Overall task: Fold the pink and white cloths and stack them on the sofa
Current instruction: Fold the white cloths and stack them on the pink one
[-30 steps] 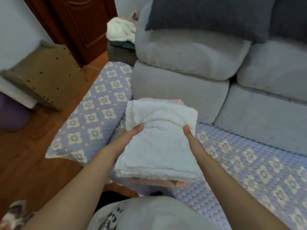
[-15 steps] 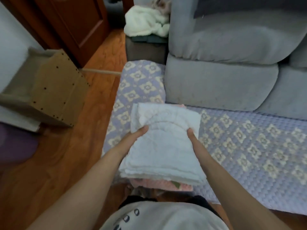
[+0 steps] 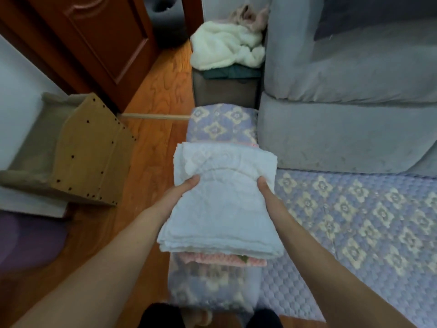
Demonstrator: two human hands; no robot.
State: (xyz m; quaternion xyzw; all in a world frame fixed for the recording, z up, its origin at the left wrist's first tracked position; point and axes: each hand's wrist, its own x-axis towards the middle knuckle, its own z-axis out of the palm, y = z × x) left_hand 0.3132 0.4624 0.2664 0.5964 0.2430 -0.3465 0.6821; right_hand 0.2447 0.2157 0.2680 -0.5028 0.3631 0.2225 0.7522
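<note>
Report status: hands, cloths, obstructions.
Left hand and right hand grip the folded stack. White cloth atop pink cloth. No obstruction visible.

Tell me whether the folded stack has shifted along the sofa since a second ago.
Yes. The folded stack has been carried leftward toward the end of the quilted sofa cover, now overhanging the cover's left edge above the wooden floor.

Both hands grip a folded stack: the left hand [image 3: 182, 192] and right hand [image 3: 266, 189] clasp the white cloth [image 3: 222, 204] atop the pink cloth [image 3: 222, 258], seemingly over the sofa's [image 3: 343, 138] patterned cover's [image 3: 354, 221] left edge.
</note>
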